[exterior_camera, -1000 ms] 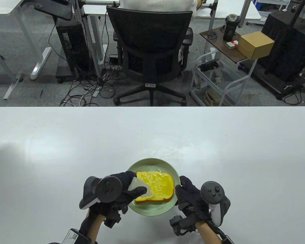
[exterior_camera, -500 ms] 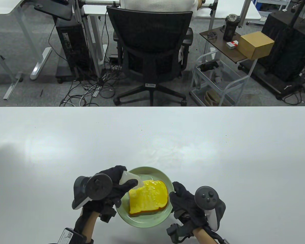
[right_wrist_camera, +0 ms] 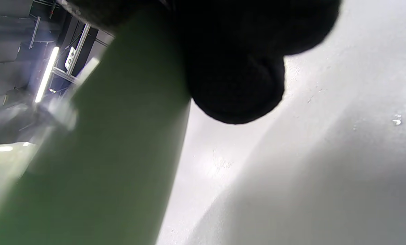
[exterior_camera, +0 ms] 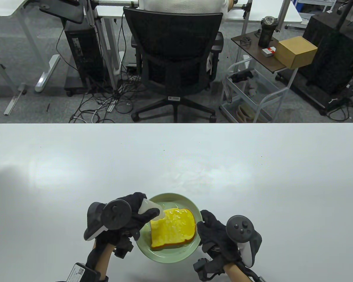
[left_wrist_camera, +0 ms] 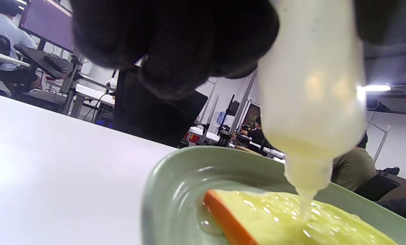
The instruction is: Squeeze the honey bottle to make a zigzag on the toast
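Observation:
A yellow slice of toast (exterior_camera: 172,228) with glossy honey on top lies on a pale green plate (exterior_camera: 176,253) near the table's front edge. My left hand (exterior_camera: 135,218) grips a translucent white honey bottle (exterior_camera: 149,208), tipped nozzle-down over the toast's far left corner. In the left wrist view the bottle (left_wrist_camera: 311,102) points down and a thin thread of honey runs from its nozzle onto the toast (left_wrist_camera: 284,221). My right hand (exterior_camera: 211,232) holds the plate's right rim; in the right wrist view the rim (right_wrist_camera: 121,136) lies under a gloved finger (right_wrist_camera: 237,68).
The white table (exterior_camera: 76,176) stretches wide on all sides of the plate. A black office chair (exterior_camera: 173,58) and a small cart (exterior_camera: 250,94) stand on the floor beyond the far edge.
Over the last second the plate, the toast and both hands shifted left and toward me, and the toast turned a little. Over the last half second almost nothing moved.

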`<state>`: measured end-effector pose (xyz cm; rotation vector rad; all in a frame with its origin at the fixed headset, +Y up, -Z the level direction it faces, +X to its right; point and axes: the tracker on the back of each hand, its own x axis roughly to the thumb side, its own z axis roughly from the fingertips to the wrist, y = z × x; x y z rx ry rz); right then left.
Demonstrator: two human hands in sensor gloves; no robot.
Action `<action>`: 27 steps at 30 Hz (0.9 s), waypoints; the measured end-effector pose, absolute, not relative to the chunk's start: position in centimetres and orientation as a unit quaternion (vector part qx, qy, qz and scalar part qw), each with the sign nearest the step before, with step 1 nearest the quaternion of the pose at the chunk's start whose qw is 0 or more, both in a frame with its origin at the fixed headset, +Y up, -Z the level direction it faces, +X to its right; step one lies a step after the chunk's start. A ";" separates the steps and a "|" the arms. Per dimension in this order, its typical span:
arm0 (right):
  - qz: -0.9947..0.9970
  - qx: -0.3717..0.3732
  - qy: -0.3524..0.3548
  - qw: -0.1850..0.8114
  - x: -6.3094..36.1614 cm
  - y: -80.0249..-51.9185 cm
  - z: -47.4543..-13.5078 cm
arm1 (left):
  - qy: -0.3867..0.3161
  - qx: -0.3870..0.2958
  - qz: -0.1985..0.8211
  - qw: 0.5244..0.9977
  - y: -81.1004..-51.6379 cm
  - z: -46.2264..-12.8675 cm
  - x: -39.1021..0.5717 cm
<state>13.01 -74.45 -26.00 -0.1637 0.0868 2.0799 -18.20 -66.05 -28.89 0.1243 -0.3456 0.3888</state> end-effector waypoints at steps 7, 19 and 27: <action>0.849 -0.093 0.028 0.520 14.0 -74.4 -26.3 | -0.199 0.038 0.188 0.961 -65.4 -28.2 -16.9; 0.844 -0.109 0.022 0.525 14.6 -74.4 -26.6 | -0.207 0.016 0.190 0.960 -65.2 -28.0 -16.7; 0.855 -0.077 0.031 0.511 13.4 -74.3 -26.0 | -0.168 0.039 0.187 0.967 -65.3 -28.5 -18.2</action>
